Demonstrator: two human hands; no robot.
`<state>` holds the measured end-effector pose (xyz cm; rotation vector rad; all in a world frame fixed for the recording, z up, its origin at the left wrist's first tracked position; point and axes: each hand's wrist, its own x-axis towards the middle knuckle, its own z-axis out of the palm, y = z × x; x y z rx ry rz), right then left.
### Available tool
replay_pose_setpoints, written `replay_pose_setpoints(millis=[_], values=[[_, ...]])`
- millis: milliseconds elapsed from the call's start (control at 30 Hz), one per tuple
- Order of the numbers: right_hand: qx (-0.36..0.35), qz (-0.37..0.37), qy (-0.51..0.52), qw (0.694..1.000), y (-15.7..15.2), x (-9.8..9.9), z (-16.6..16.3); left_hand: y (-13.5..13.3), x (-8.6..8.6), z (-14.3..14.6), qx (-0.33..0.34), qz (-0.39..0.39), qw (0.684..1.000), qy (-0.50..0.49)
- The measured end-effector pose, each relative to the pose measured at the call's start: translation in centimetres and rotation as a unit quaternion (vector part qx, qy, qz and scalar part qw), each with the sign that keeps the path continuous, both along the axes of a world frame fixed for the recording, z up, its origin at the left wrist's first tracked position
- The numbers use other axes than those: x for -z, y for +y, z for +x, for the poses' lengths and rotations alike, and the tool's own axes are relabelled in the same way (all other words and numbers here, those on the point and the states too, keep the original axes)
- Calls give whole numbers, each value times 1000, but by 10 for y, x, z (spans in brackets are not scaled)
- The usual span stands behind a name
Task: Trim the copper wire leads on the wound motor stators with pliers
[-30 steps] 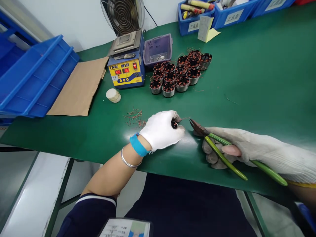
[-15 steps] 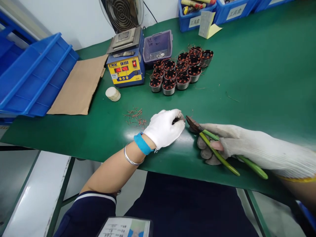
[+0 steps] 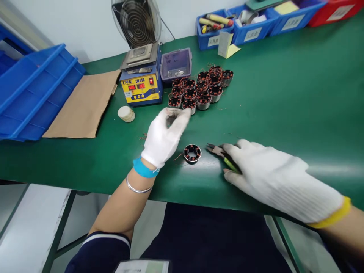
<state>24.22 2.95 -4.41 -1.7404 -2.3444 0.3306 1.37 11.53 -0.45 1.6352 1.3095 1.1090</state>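
Observation:
My left hand [image 3: 163, 136], in a white glove with a blue wristband, is lifted above the green mat [image 3: 284, 94], just in front of a cluster of copper-wound stators [image 3: 199, 89]. Its fingers are curled and blurred around a small dark bit at the tips. One stator [image 3: 192, 153] lies alone on the mat between my hands, touched by neither. My right hand [image 3: 273, 178], gloved with a yellow cuff, lies palm-down over green-handled cutters [image 3: 220, 153]. Only the jaws and a bit of handle show.
A blue-and-yellow solder pot [image 3: 140, 81] with a fan [image 3: 136, 19] behind it stands at the back. Beside it are a purple tray [image 3: 175, 63], a white tape roll [image 3: 126, 113], cardboard [image 3: 82, 106] and blue bins [image 3: 34, 87]. Copper wire clippings [image 3: 143, 135] lie near my left hand.
My left hand has let go of the stator, which now lies on the mat, and has risen toward the stator cluster. My right hand has turned palm-down over the cutters.

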Motion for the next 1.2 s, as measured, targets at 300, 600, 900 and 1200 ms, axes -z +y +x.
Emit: replay_pose_setpoints(millis=[300,600,900,1200], values=[[-105,-10,-21,994,38,-28,-81,7,9,1,-29,12,999,17],[296,26,41,954,44,-28,87,-4,7,9,-32,10,999,-22],[303,123,78,942,89,-9,104,2,18,10,-31,5,999,-18],[24,100,-25,994,165,-9,-33,16,25,3,-71,9,997,35]])
